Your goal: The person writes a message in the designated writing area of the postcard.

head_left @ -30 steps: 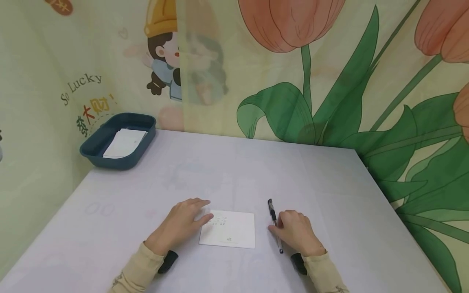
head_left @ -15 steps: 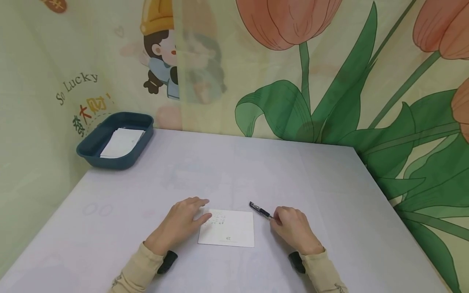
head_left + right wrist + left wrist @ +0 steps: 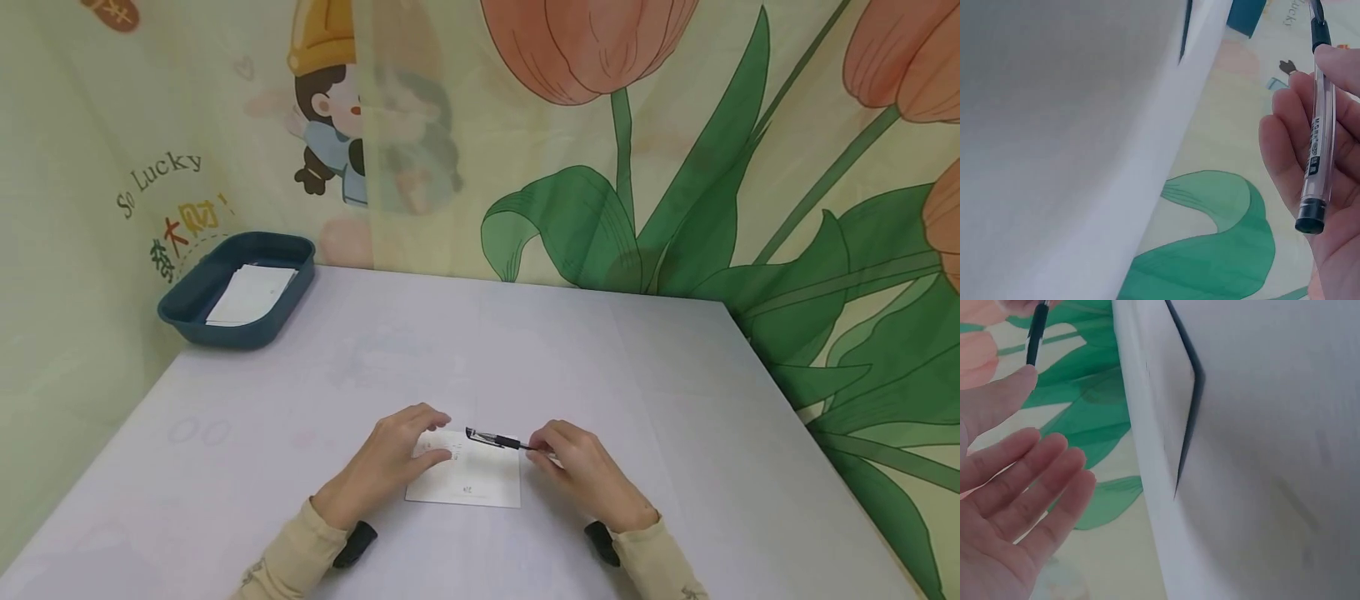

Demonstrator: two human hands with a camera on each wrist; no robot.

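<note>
My right hand [image 3: 588, 475] pinches a capped gel pen [image 3: 497, 439] by its clear barrel, between thumb and fingers. The pen lies nearly level above the white card [image 3: 465, 485], its black cap pointing left. In the right wrist view the pen's clear barrel [image 3: 1319, 140] runs along the palm, with printing and a black end plug. My left hand [image 3: 386, 458] hovers at the card's left edge, thumb and fingers apart, near the cap but holding nothing. The left wrist view shows those fingers [image 3: 1025, 481] extended. Small printed marks show on the card, partly covered by the left hand.
A dark blue tray [image 3: 168, 310] with a stack of white cards [image 3: 253, 293] stands at the table's back left corner. White cloth covers the table [image 3: 600, 358]. A printed curtain [image 3: 450, 242] hangs behind and along the sides.
The pen has swung from pointing away to lying sideways over the card. My right hand has moved left with it, and my left hand has shifted slightly right toward the cap.
</note>
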